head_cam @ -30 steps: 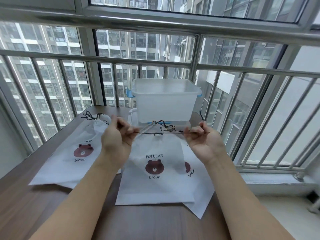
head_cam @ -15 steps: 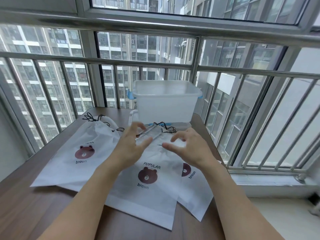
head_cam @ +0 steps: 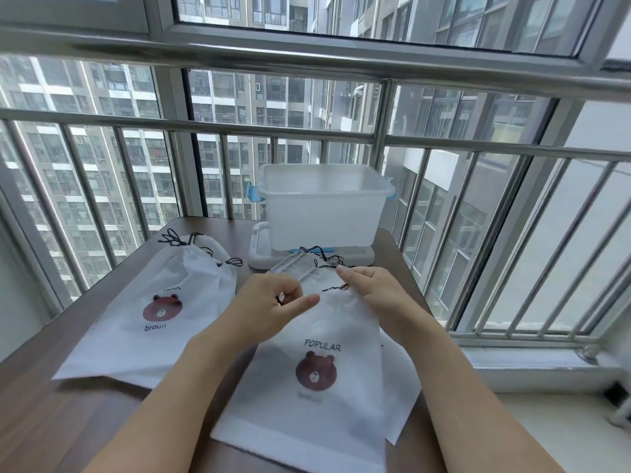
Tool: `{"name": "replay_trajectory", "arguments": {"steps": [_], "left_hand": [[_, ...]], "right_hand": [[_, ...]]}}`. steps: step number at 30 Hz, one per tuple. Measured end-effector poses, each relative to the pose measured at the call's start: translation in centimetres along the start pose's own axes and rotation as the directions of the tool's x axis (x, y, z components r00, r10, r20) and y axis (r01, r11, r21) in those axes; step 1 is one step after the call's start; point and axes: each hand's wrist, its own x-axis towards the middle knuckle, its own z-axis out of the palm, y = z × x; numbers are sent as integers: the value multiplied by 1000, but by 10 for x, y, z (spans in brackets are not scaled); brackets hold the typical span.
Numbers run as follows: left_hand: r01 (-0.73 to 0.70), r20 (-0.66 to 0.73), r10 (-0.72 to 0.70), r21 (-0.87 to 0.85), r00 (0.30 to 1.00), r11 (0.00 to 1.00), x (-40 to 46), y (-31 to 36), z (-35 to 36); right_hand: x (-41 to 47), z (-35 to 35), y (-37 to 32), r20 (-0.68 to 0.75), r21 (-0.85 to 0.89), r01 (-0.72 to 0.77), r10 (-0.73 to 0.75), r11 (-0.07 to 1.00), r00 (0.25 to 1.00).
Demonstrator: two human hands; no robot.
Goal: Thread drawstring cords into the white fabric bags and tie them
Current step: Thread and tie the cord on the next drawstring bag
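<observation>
Head view | white bag (head_cam: 317, 387) lies flat, mouth away | left hand (head_cam: 269, 302), right hand (head_cam: 372, 291) fingers pinching its cord (head_cam: 333, 288)

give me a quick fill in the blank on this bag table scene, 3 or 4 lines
1. The bag under both hands bears the word ____ above its bear picture.
2. The clear plastic bin at the table's far edge has ____ latches on its sides.
3. The cinched bag with tied black cords lies on the ____ side of the table.
4. The animal printed on the bags is a brown ____.

Missing words: POPULAR; blue; left; bear
</observation>
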Motion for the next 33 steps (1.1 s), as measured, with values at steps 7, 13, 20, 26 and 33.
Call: {"name": "replay_trajectory", "arguments": {"steps": [7,13,20,26,33], "left_hand": [[179,170,-103,-529,980,829,0,24,-1],[185,159,-105,-648,982,739,-1,25,0],[247,140,-204,-622,969,743,-1,32,8],[282,157,-236,-612,959,739,0,30,18],[237,123,-203,-556,971,797,-1,32,18]], "right_hand": [[3,1,9,58,-216,66,-55,974,997],[-1,4,8,96,-492,226,-206,841,974],[0,1,6,52,-438,278,-285,855,957],[-2,7,1,12,-279,293,-302,914,953],[-15,11,-7,78,-315,439,-438,842,896]]}}
